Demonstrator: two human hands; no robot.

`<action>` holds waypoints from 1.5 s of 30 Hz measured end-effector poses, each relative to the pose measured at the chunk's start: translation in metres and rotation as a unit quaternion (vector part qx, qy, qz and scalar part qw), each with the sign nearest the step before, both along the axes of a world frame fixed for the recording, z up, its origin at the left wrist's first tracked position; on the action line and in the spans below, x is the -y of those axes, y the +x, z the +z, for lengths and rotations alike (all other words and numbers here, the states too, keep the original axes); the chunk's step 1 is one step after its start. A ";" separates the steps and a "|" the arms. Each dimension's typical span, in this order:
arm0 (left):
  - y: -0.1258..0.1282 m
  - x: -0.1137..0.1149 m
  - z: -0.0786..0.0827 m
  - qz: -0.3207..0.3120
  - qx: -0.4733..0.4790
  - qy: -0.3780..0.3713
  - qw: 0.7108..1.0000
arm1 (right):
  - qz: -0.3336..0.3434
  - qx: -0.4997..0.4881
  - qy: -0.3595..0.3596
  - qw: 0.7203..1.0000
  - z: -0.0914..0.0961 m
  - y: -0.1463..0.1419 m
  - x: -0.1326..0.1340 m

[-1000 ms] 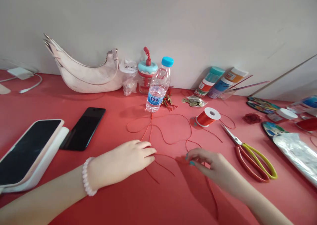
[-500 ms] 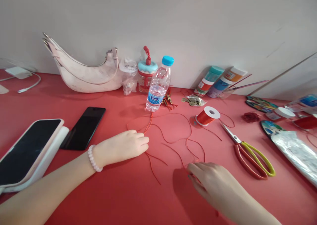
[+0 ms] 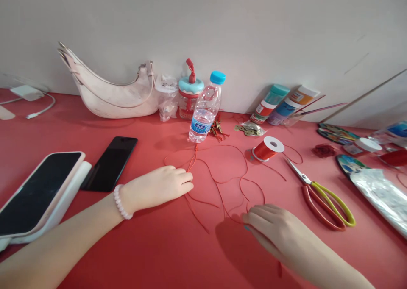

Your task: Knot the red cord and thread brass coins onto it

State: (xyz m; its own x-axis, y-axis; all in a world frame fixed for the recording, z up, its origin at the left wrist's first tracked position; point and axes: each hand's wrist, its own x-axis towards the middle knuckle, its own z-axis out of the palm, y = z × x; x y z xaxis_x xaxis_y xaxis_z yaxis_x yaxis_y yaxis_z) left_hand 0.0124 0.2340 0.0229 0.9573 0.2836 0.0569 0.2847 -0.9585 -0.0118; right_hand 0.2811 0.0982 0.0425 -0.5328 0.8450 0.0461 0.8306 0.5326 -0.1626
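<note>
My left hand [image 3: 168, 183], with a pale bead bracelet [image 3: 122, 202] at the wrist, rests on the table with its fingers closed over the red cord [image 3: 195, 157]. The cord's knotted top lies at the foot of a water bottle [image 3: 201, 121]. Loose strands spread out past my fingers. My right hand [image 3: 270, 227] is closed above the table, pinching a cord strand [image 3: 234, 219] at its fingertips. Another bit of red cord [image 3: 280, 269] shows below that hand. Its thumb is mostly hidden. A spool of red cord [image 3: 267, 149] stands beyond it.
Scissors [image 3: 313, 191] with red and yellow handles lie right of my right hand. Two phones, one black [image 3: 111, 164] and one pink-edged [image 3: 38, 191], lie at left. A white bag [image 3: 117, 96], a donut-lidded cup [image 3: 190, 96] and paint bottles [image 3: 270, 104] line the wall.
The strands between my hands have shifted, one now running in a curve to my right fingertips. My right hand has turned slightly; my left hand stays on the cord.
</note>
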 end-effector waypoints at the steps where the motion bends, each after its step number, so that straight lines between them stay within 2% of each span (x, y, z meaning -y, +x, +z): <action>1: 0.001 0.000 0.000 -0.011 -0.003 0.002 1.000 | 0.001 -0.009 -0.002 1.000 0.001 0.001 0.000; 4: 0.003 -0.001 -0.004 -0.032 -0.008 0.017 0.999 | -0.032 -0.013 0.007 0.999 -0.002 0.008 -0.002; 8: 0.006 0.000 -0.010 -0.037 -0.009 0.045 0.998 | -0.095 0.035 0.016 0.995 -0.010 0.018 -0.008; 11: 0.007 0.000 -0.011 -0.031 -0.006 0.036 0.999 | -0.110 0.063 0.012 0.992 -0.012 0.019 -0.011; 17: 0.008 -0.005 -0.011 -0.001 0.050 -0.070 0.996 | -0.032 0.065 0.043 0.996 -0.016 0.001 -0.016; 20: 0.008 -0.006 -0.012 -0.010 0.070 -0.093 0.993 | 0.001 0.063 0.038 0.997 -0.025 -0.009 -0.017; 28: 0.009 -0.005 -0.018 -0.036 0.089 -0.059 0.994 | 0.022 0.059 0.015 0.998 -0.029 -0.033 -0.031; 39: 0.008 -0.006 -0.025 -0.055 0.093 -0.013 0.994 | -0.020 -0.024 -0.042 0.999 -0.034 -0.077 -0.070; 45: 0.004 -0.009 -0.024 -0.055 0.125 -0.025 0.990 | -0.035 -0.055 -0.020 0.998 -0.048 -0.082 -0.074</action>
